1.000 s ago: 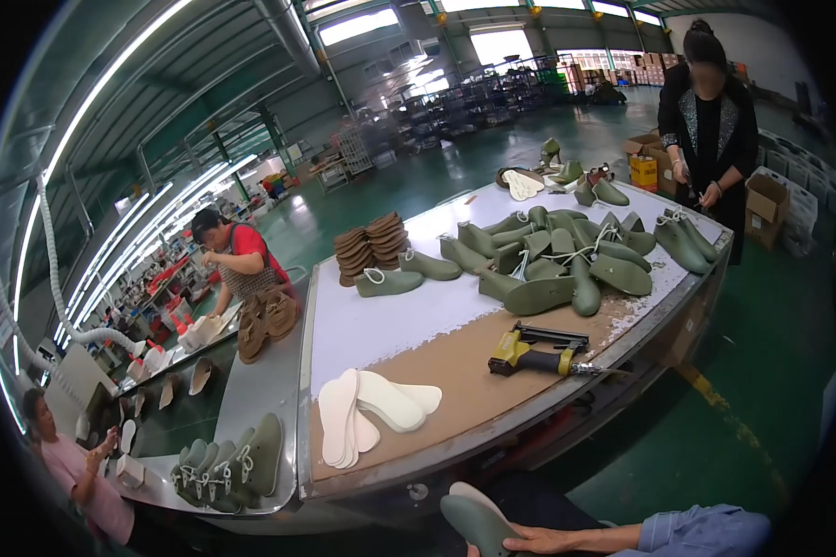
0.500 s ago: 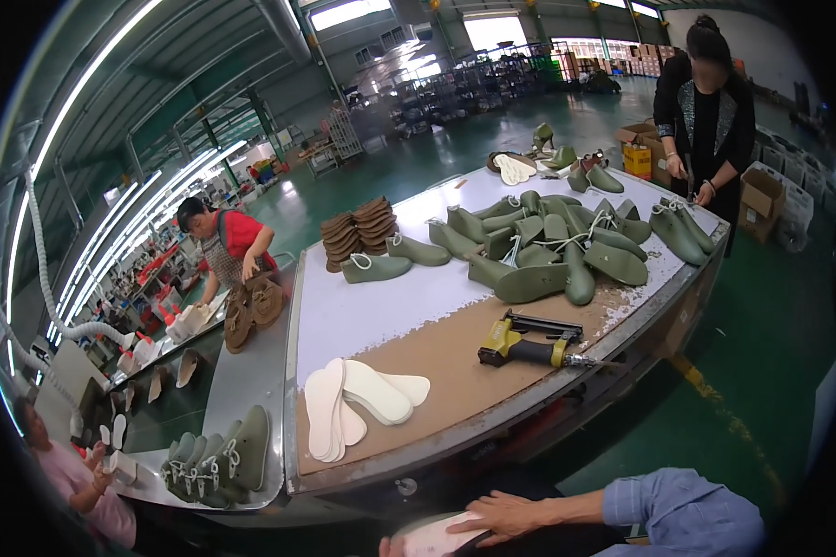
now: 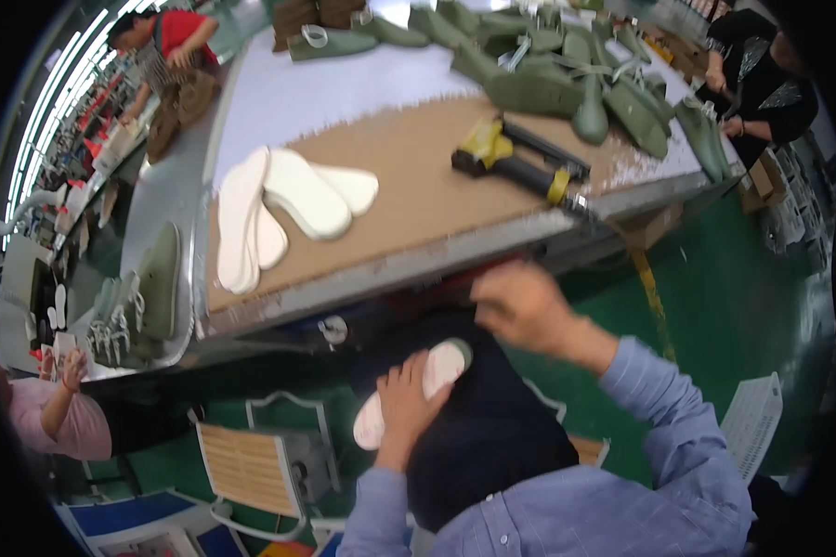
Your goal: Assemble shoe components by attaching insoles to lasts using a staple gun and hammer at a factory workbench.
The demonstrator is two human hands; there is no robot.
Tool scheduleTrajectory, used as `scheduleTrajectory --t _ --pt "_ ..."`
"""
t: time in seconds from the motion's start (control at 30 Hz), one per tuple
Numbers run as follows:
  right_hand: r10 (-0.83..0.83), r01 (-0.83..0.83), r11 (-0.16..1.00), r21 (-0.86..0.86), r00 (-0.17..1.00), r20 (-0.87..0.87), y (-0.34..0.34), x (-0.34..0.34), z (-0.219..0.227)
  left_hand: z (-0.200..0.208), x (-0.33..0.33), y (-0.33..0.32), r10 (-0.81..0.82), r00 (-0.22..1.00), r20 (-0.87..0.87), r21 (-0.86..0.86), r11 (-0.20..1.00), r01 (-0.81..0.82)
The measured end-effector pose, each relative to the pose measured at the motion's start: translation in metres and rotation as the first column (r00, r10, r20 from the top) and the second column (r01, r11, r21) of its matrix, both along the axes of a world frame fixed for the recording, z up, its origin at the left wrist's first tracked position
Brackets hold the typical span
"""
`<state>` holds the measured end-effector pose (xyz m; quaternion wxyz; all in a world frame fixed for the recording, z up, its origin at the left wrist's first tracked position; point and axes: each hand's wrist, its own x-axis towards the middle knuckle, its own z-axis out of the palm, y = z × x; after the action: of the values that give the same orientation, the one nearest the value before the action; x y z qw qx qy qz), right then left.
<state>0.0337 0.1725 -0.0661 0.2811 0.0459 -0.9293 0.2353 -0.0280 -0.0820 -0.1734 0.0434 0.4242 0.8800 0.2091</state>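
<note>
Over my dark-clothed lap, my left hand (image 3: 409, 406) grips a shoe last with a pale insole (image 3: 445, 366) lying along its upturned sole. A bit of the last's green edge (image 3: 465, 350) shows at the toe end; my palm and fingers cover the middle. My right hand (image 3: 522, 304) is raised beside the table's near edge, apart from the last. Its fingers look curled but are smeared by motion. Nearest to it on the table lies a yellow and black staple gun (image 3: 520, 167) with an air fitting. Several loose white insoles (image 3: 308, 197) lie fanned out to its left.
Many green shoe lasts (image 3: 541, 93) are heaped at the table's far side. A metal side table (image 3: 172, 200) at left bears upright lasts (image 3: 158, 288). A slatted chair (image 3: 251, 464) stands lower left. Co-workers are at left, far left and right, one in a red top (image 3: 181, 32).
The view has tilted down, showing my lap and left hand. My right hand has come off the insole and risen to the right towards the table edge. The staple gun still lies on the table.
</note>
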Motion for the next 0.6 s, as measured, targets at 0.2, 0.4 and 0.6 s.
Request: scheduleTrajectory --t 0.2,0.4,0.6 --pt "-0.479 0.485 0.800 0.353 0.871 -0.111 0.097 -0.041 0.024 0.005 0.008 0.012 -0.007 1.000 -0.019 0.054 0.998 0.008" --pt "-0.362 0.278 0.917 0.287 0.881 0.305 0.141 -0.059 0.036 0.005 0.014 0.020 -0.031 0.999 -0.028 0.012 0.999 0.032" --pt "-0.235 0.237 0.971 -0.015 0.970 0.067 0.073 -0.010 0.065 0.001 0.013 0.014 0.005 0.999 -0.035 0.029 1.000 -0.004"
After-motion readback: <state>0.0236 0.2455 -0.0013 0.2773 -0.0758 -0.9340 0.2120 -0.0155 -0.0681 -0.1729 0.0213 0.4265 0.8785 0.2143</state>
